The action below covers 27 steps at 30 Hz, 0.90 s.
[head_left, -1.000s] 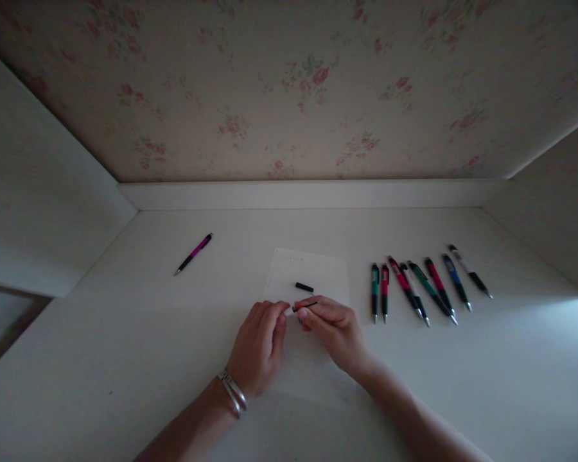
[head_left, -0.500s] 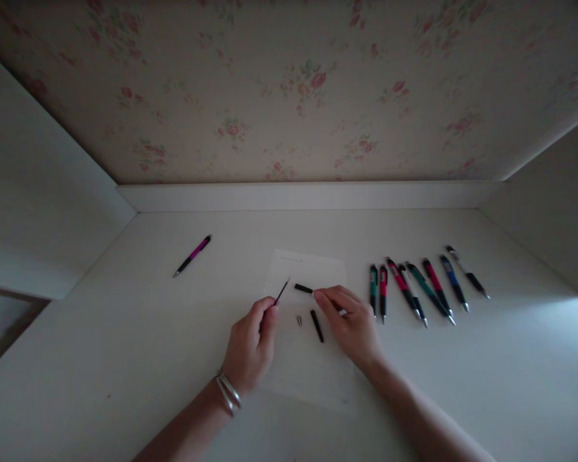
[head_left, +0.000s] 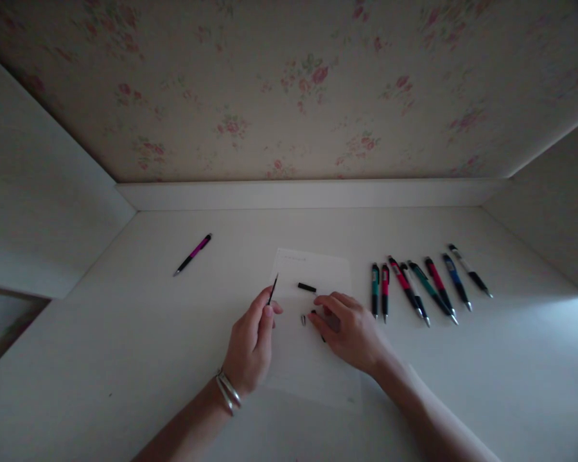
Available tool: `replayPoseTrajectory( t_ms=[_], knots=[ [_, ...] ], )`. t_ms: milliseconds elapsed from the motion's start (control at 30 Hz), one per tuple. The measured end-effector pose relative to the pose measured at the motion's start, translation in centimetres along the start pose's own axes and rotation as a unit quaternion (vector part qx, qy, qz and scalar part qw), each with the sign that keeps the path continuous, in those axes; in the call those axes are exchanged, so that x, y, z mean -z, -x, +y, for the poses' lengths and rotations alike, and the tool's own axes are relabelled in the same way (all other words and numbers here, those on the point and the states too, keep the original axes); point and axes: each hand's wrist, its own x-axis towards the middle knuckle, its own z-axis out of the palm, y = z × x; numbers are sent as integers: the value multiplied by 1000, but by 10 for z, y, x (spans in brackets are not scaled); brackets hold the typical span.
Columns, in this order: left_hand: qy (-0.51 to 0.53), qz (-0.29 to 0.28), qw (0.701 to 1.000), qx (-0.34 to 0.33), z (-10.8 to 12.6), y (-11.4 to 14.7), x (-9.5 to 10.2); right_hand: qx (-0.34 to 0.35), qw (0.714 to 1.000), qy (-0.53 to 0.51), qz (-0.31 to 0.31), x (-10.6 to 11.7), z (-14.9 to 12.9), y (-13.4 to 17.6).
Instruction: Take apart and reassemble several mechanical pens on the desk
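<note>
My left hand [head_left: 250,340] is closed in a pinch on a thin dark pen refill [head_left: 273,289], which points up and away. My right hand [head_left: 350,328] hovers over the paper with thumb and forefinger apart, holding nothing that I can see. Just left of its thumb lies a small silver pen tip [head_left: 303,319]. Beyond its fingertips is a short black pen barrel piece [head_left: 307,287]. A second black piece [head_left: 323,338] lies mostly hidden under the right hand. These parts rest on a white sheet of paper [head_left: 308,378].
Several click pens lie in a row at the right, among them a teal pen [head_left: 375,290], a blue pen [head_left: 457,282] and a white one [head_left: 471,271]. A purple pen [head_left: 192,255] lies alone at the left. A wallpapered wall [head_left: 289,96] rises behind the white tabletop [head_left: 149,340].
My right hand has moved down from the upper black piece to beside the silver tip, its fingers parting. The refill in my left hand has turned more upright.
</note>
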Motion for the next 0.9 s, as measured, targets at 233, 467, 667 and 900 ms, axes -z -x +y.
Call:
replayPoseTrajectory(
  t_ms=[233, 467, 667, 900],
  knots=[
    [82, 29, 996, 28, -5, 3, -2, 78, 993, 75, -54, 3, 2, 2],
    [4, 33, 999, 3, -3, 3, 1, 56, 994, 80, -49, 5, 2, 2],
    [-57, 22, 995, -84, 7, 0, 2, 76, 987, 112, -85, 6, -2, 5],
    [-112, -12, 988, -102, 7, 1, -1, -136, 919, -371, -18, 7, -2, 2]
  ],
)
